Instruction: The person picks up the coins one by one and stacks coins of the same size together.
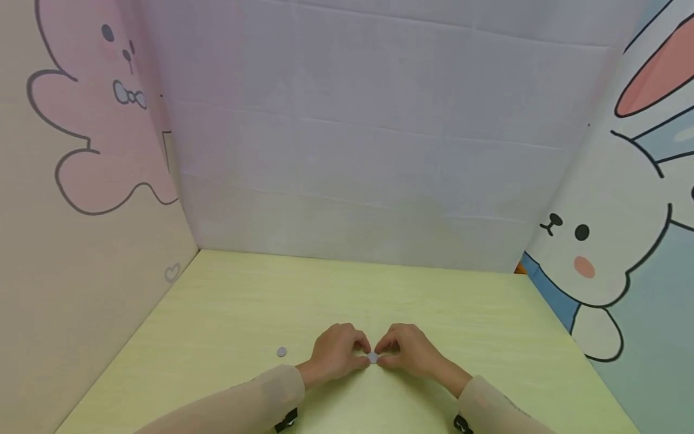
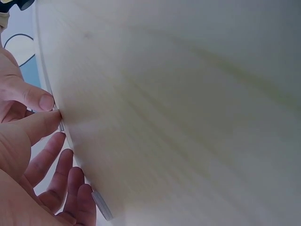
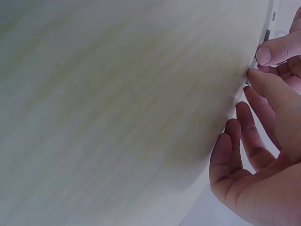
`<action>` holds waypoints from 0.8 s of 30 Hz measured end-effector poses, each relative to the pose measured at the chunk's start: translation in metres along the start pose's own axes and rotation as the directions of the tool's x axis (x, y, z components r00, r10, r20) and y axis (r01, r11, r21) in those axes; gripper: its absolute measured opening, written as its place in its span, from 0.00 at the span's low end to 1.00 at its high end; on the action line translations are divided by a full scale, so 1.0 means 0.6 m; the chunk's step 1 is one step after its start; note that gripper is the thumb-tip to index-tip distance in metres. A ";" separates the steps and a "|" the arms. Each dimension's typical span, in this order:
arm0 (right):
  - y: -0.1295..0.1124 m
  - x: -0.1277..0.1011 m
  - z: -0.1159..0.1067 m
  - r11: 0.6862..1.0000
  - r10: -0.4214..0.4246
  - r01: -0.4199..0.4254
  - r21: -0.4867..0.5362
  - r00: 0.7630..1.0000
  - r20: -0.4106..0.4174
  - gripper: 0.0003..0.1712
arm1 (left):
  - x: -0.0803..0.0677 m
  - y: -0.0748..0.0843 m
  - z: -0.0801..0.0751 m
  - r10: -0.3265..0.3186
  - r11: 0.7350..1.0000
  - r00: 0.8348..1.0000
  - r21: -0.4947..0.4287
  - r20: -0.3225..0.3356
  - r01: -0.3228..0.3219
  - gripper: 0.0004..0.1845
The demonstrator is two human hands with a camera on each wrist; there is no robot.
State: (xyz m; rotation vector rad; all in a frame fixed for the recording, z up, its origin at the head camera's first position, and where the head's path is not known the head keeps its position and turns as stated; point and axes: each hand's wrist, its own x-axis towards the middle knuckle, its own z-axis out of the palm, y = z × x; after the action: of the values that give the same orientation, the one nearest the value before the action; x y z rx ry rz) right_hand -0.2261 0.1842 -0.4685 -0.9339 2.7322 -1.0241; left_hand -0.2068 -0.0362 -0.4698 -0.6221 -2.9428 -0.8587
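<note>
A small round grey disc [image 1: 373, 357] lies on the yellow tabletop between both hands. My left hand [image 1: 338, 352] pinches its left edge, thumb on the near side and forefinger on the far side. From the other side my right hand [image 1: 411, 351] holds the same disc with thumb and forefinger. In the left wrist view the other fingers [image 2: 77, 190] curve loosely down to the table, and the right wrist view shows the right hand's in a like bend. A second grey disc [image 1: 282, 351] rests flat to the left of my left hand; the left wrist view catches a disc [image 2: 102, 205] edge-on.
The pale yellow tabletop [image 1: 244, 301] spreads around the hands. A white cloth wall [image 1: 368, 150] closes off the back. Printed side panels stand left and right, one with a pink bear [image 1: 103, 120], the other with a white rabbit [image 1: 607, 241].
</note>
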 end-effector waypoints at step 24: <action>0.003 0.004 0.003 1.000 0.003 -0.004 0.022 1.000 0.007 0.05 | 0.000 -0.001 -0.001 -0.016 1.000 1.000 0.002 0.014 0.016 0.06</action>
State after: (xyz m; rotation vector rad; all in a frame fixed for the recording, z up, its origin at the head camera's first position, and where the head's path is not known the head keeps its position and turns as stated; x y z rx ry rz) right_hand -0.2284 0.1828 -0.4704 -0.9272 2.7105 -1.0465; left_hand -0.2068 -0.0370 -0.4695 -0.6072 -2.9650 -0.8560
